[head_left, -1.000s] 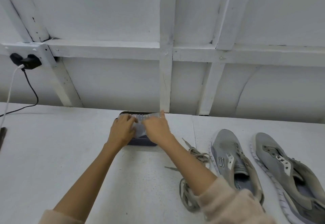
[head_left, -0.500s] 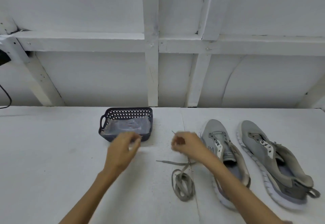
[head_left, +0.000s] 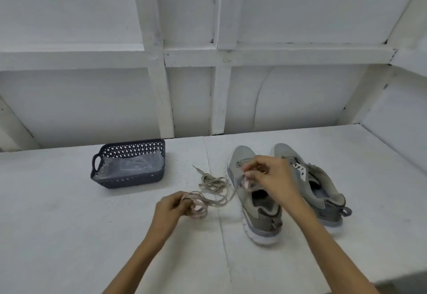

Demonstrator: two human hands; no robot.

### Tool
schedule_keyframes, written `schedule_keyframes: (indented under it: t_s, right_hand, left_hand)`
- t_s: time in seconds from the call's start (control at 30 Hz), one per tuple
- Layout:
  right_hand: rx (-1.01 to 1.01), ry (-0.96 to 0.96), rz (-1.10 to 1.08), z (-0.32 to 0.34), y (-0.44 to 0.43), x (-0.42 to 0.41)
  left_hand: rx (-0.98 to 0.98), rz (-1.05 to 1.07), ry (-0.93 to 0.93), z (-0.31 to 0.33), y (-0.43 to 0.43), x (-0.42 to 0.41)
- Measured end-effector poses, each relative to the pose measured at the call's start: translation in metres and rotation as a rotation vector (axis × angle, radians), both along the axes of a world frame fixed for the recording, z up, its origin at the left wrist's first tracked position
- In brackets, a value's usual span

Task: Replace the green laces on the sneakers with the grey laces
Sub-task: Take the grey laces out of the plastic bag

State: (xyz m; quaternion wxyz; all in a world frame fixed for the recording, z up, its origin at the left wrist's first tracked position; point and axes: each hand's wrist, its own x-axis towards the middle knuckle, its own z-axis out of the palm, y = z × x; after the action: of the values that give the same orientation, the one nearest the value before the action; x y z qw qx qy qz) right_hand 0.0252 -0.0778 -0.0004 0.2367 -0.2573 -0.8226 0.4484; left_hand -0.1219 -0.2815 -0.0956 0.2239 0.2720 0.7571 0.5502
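White bench [head_left: 69,224] carried one loose lace [head_left: 215,186], heaped just left of the near sneaker [head_left: 261,219]. Left hand [head_left: 172,208] was curled round one bunch of it. Right hand [head_left: 270,178] pinched a strand over that sneaker's eyelets. Second sneaker [head_left: 323,192] stood just beside, to the right. Dark basket [head_left: 134,179] holding a clear plastic bag [head_left: 131,165] sat well left, near the white wall [head_left: 69,108].

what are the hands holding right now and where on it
Both hold what looks like one lace: the left hand grips its bunched loops, the right hand pinches a strand over the nearer sneaker.
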Motion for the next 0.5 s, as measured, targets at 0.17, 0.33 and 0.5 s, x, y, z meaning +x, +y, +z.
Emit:
schedule_keyframes:
  t_s: [0.17,0.33,0.5]
  right_hand:
    - [-0.05,0.368,-0.341,0.037,0.082,0.072]
    - [-0.054,0.498,-0.618,0.051,0.154,0.143]
    - [-0.097,0.596,-0.785,0.048,0.227,0.209]
  left_hand:
    - [0.157,0.11,-0.108,0.036,-0.001,-0.014]
    - [0.155,0.037,-0.05,0.053,0.002,-0.03]
    - [0.025,-0.078,-0.091,0.067,0.013,-0.053]
